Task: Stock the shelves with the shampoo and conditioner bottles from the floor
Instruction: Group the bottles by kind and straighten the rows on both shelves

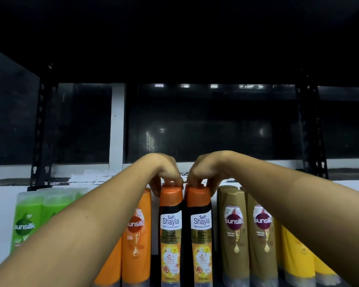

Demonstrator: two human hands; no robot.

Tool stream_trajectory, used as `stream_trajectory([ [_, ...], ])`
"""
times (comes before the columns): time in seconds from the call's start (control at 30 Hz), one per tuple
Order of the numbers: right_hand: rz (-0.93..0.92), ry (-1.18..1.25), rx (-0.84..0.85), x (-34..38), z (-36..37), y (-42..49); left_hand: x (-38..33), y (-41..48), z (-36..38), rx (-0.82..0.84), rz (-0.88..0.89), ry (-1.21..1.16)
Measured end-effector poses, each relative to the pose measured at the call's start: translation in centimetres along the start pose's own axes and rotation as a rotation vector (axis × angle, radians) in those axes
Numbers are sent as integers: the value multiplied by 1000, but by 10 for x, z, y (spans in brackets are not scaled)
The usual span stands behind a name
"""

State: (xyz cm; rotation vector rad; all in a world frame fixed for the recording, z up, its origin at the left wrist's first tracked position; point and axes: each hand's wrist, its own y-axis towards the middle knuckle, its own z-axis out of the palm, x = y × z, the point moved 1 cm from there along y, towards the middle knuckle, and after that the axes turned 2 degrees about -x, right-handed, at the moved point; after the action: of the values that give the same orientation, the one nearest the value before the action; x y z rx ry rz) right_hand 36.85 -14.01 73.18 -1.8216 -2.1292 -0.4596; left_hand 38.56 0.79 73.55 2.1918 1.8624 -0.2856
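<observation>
Two Safi Shayla bottles with orange caps stand upright side by side on the shelf, touching each other. My left hand [164, 170] grips the cap of the left Shayla bottle [170, 235] from above. My right hand [205, 170] grips the cap of the right Shayla bottle [201, 235] the same way. Both hands meet at the middle, fingers curled over the caps. The bottles' bases are cut off by the lower frame edge.
Green Sunsilk bottles [26, 220] stand at the left, orange Sunsilk bottles [136, 230] beside the left Shayla bottle, gold Sunsilk bottles [234, 228] and yellow bottles [296, 255] at the right. A dark shelf board hangs overhead; black slotted uprights [39, 129] flank the bay.
</observation>
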Motion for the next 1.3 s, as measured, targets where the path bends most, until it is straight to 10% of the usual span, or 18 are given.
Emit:
stream_trajectory([
  [0.27, -146, -317, -338, -58, -45, -73, -28, -12, -9, -210, 245, 110],
  [0.5, -30, -504, -141, -107, -42, -94, -101, -32, 32, -148, 506, 352],
  [1.3, -170, -447, -340, -131, -17, -72, -107, -24, 80, -326, 508, 342],
])
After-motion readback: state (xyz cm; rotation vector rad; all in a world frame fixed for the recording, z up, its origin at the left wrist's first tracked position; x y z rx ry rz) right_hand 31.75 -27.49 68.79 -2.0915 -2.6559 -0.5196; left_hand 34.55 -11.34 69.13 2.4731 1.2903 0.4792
